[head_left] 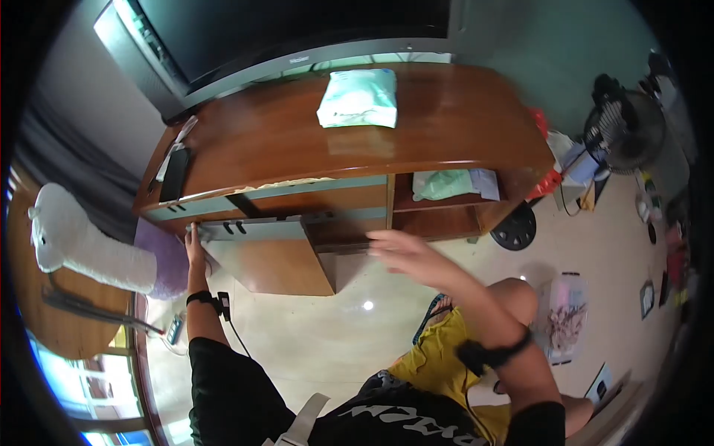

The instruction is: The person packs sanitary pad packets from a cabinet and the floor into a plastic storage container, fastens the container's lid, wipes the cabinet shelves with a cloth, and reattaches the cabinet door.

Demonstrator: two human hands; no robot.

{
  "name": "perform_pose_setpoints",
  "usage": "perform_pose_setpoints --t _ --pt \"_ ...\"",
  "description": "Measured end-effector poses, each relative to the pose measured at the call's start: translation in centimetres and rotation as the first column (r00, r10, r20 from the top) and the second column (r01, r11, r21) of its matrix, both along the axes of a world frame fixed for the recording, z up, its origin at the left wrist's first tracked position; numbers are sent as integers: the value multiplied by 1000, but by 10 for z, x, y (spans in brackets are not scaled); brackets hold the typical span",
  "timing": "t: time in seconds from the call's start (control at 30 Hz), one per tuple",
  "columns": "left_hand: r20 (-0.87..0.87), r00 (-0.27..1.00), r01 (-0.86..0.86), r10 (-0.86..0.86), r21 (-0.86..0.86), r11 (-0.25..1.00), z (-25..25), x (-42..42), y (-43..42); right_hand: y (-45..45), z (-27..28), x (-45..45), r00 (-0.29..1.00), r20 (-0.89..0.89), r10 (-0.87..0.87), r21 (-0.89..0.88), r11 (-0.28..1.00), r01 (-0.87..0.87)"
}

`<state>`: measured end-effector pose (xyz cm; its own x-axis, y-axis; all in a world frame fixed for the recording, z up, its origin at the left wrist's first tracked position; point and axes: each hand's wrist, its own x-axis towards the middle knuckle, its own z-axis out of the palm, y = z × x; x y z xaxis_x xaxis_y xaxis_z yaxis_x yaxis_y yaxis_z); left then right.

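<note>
A wooden drawer or door panel (279,264) with a grey top edge stands out from the front of the brown cabinet (297,149). At the panel's left end, my left hand (195,241) touches the grey edge, its fingers pointing up; whether they grip it is too small to tell. My right hand (401,253) hangs in front of the cabinet, right of the panel, slightly blurred, with fingers stretched out and nothing in them. Behind it is an open shelf holding a pale green packet (442,184).
On the cabinet top lie a white-green package (359,98) and a black box (175,175), below a television (297,33). A white plush toy (97,245) is at left. A fan (625,130), a black round base (515,227) and a clear container (567,318) stand at right.
</note>
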<state>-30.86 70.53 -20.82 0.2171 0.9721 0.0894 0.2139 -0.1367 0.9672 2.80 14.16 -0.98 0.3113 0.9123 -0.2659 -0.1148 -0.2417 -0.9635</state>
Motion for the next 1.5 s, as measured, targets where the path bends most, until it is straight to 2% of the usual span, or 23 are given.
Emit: perform_pose_setpoints --t 0.07,0.13,0.17,0.2,0.27,0.37,0.4,0.43,0.47,0.5,0.53,0.57,0.6,0.67,0.73,0.8,0.87,0.97,1.1,1.17,1.3,1.47,1.5 --pt "89 992 -83 89 -77 994 26 10 -33 58 -42 -16 988 152 -3 -73 997 14" --pt "96 993 -66 73 -74 995 27 8 -52 100 -72 -20 984 176 9 -60 998 1" --pt "98 993 -52 60 -75 996 30 -5 -52 117 -84 -25 977 193 -85 -30 995 93" --pt "30 997 63 -68 145 987 27 -7 -62 130 -98 -32 963 201 -177 -7 983 182" --pt "69 997 -40 46 -80 996 52 0 -115 141 -124 -36 965 118 -235 41 972 232" --pt "193 981 -38 23 76 996 59 11 -172 113 -129 -46 910 -6 -414 22 910 414" --pt "188 982 -34 22 58 998 59 15 -194 100 -131 -45 863 -80 -499 28 864 502" --pt "302 953 -90 33 177 980 62 27 -216 94 -145 -44 742 -168 -649 45 747 664" --pt "421 907 -155 24 280 947 68 44 -237 90 -162 -36 730 -145 -668 42 733 679" --pt "472 881 -102 -30 252 962 86 57 -261 82 -181 -30 662 -174 -729 58 664 746" --pt "314 937 49 -152 314 948 88 53 -264 69 -190 -24 582 -202 -788 72 580 811" --pt "312 934 80 -173 288 954 107 72 -285 55 -173 -22 479 -319 -818 70 484 872" --pt "304 933 110 -191 264 958 126 88 -306 39 -159 -22 453 -300 -840 63 456 888" --pt "329 907 184 -262 251 950 142 114 -327 21 -134 -9 165 -438 -884 -14 190 982" --pt "329 889 247 -318 240 939 158 135 -351 -3 -149 22 133 -512 -848 15 147 989" --pt "461 833 248 -305 181 952 173 164 -377 -33 -104 41 169 -508 -844 222 61 973" --pt "454 800 328 -392 217 919 164 186 -388 -60 -74 67 168 -536 -828 286 9 958" --pt "536 731 388 -423 183 903 144 228 -418 -98 -58 108 152 -451 -880 316 3 949" --pt "619 673 412 -404 140 900 115 276 -425 -117 -65 148 155 -519 -841 306 -13 952" --pt "673 649 377 -356 123 918 107 289 -424 -117 -76 162 233 -521 -821 384 18 923" --pt "644 682 322 -347 162 933 100 294 -417 -102 -79 170 226 -596 -770 353 1 935" --pt "655 697 265 -290 141 954 92 288 -391 -79 -90 171 320 -455 -831 430 109 896" --pt "572 766 175 -293 253 952 90 289 -387 -70 -81 165 273 -413 -869 454 64 889"
